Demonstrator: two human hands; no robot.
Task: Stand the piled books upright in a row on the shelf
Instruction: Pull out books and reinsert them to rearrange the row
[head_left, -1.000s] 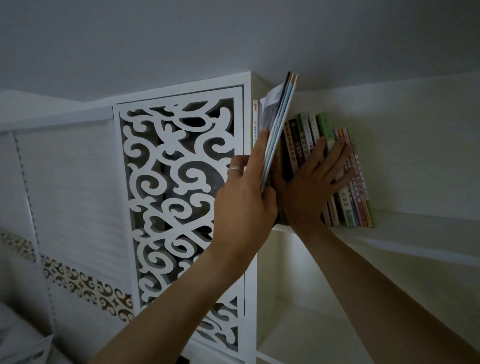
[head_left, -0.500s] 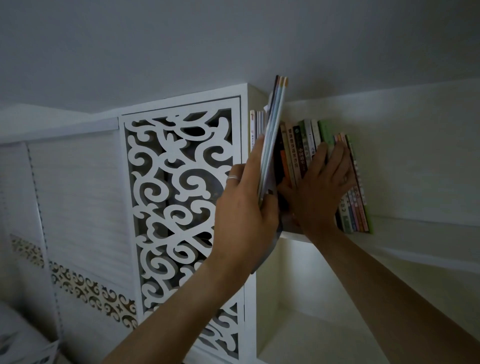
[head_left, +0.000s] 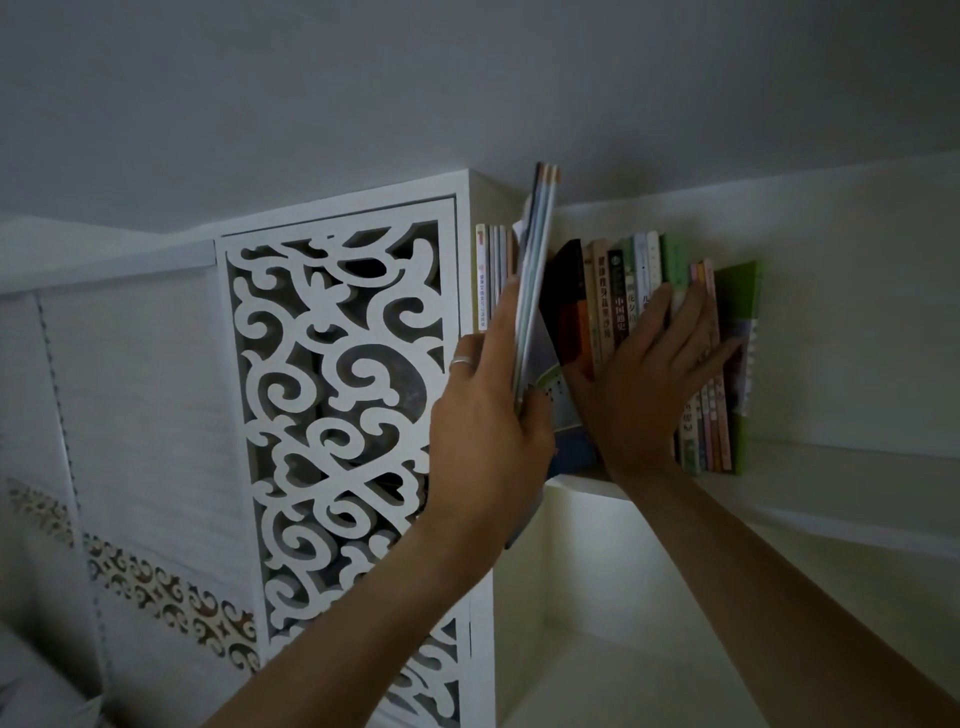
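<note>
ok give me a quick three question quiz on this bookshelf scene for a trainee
1. True or false: the left hand is empty.
2. What is the right hand doing? A) lying flat against the row of upright books B) gripping the shelf edge C) hanging free
3. Fill in: the carved panel is on the ___ side of the books.

Key: 1 false, it holds a bunch of thin books; 2 A; 3 left

Compared with a second ago, the thin books (head_left: 537, 270) held in the left hand (head_left: 488, 431) are brought more upright. The row of books (head_left: 649, 322) is tipped further right under the right hand (head_left: 644, 384), apparently widening the gap.
</note>
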